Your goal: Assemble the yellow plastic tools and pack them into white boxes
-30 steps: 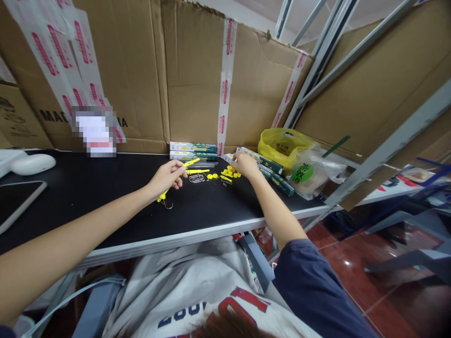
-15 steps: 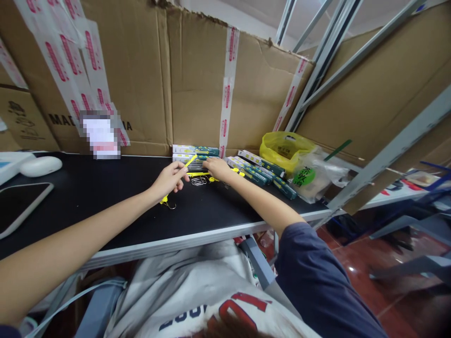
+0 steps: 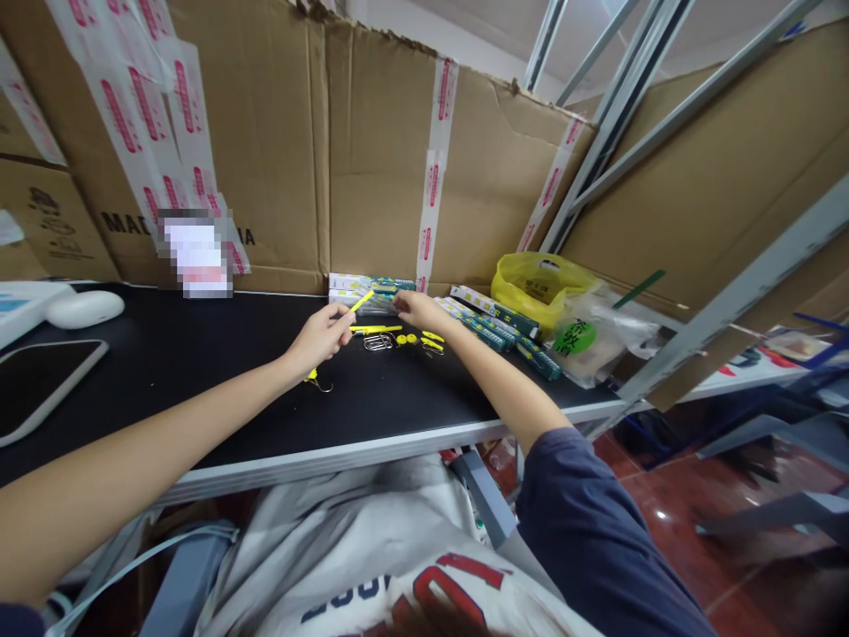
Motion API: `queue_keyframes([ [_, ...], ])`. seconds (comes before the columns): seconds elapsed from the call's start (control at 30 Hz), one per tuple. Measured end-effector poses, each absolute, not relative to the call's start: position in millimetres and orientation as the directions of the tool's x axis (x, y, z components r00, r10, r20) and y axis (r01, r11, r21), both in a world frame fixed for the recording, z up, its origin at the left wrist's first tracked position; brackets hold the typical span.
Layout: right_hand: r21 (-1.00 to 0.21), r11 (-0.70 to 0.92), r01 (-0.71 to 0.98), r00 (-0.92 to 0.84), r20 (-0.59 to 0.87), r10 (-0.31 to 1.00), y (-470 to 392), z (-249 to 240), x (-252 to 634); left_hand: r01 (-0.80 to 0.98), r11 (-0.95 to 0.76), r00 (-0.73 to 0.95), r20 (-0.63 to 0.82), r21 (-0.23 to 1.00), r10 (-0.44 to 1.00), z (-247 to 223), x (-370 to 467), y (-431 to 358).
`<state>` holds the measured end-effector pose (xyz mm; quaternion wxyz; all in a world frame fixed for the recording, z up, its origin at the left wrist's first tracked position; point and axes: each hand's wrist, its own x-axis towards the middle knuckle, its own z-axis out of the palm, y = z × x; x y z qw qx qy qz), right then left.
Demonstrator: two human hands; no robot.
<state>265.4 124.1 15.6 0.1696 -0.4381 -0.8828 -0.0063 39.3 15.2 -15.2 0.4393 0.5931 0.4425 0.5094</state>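
Note:
My left hand (image 3: pixel 319 338) is closed on a slim yellow stick (image 3: pixel 362 301), which slants up to the right from the fingertips. My right hand (image 3: pixel 419 311) has its fingers curled together over the front of the small stacked boxes (image 3: pixel 372 285); what they grip, if anything, is hidden. Between and below the hands lie a yellow rod (image 3: pixel 385 329), bent metal wire pieces (image 3: pixel 379 342), round yellow pieces (image 3: pixel 406 340) and small yellow strips (image 3: pixel 432 341). Close under my left hand is a yellow piece with a metal hook (image 3: pixel 322 384).
Several slim green-and-white boxes (image 3: pixel 494 329) lie to the right, beside a yellow plastic bag (image 3: pixel 540 283) and a clear bag (image 3: pixel 590 341). A phone (image 3: pixel 46 389) and a white rounded device (image 3: pixel 86 310) occupy the left. Cardboard (image 3: pixel 378 168) walls the back of the black table (image 3: pixel 252 416).
My right hand has lifted slightly and shifted right, off the small yellow parts, which now show more fully. My left hand keeps the yellow stick in nearly the same place.

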Motion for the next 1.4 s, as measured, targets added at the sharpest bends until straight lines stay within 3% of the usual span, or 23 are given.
queue_keyframes([
  [0.07, -0.428, 0.616, 0.661, -0.506, 0.352, 0.788, 118.8, 16.1, 268.7, 0.120, -0.227, 0.092, 0.217, 0.966, 0.972, -15.1, 39.9, 14.0],
  [0.17, -0.796, 0.505, 0.335, -0.430, 0.347, 0.833, 106.5, 15.4, 269.0, 0.177, -0.245, 0.104, 0.230, 0.953, 0.968, -14.5, 41.2, 11.4],
  [0.27, -0.937, 0.350, -0.011, -0.371, 0.329, 0.868, 94.6, 15.1, 264.8, 0.225, -0.279, 0.124, 0.256, 0.933, 0.959, -14.7, 41.8, 9.7],
  [0.37, -0.935, 0.278, -0.219, -0.316, 0.338, 0.887, 87.1, 16.7, 258.6, 0.256, -0.315, 0.150, 0.285, 0.914, 0.947, -16.6, 41.2, 10.0],
  [0.47, -0.920, 0.269, -0.285, -0.305, 0.354, 0.884, 82.7, 17.5, 253.2, 0.267, -0.337, 0.171, 0.300, 0.903, 0.938, -18.8, 40.4, 11.4],
  [1.07, -0.933, 0.285, -0.222, -0.495, 0.359, 0.791, 63.7, 0.7, 229.4, 0.269, -0.362, 0.261, 0.294, 0.893, 0.920, -21.1, 44.3, 10.5],
  [1.4, -0.938, 0.270, -0.216, -0.557, 0.346, 0.755, 59.8, 0.2, 227.5, 0.093, -0.256, 0.227, 0.230, 0.962, 0.946, -9.8, 49.7, 7.9],
])
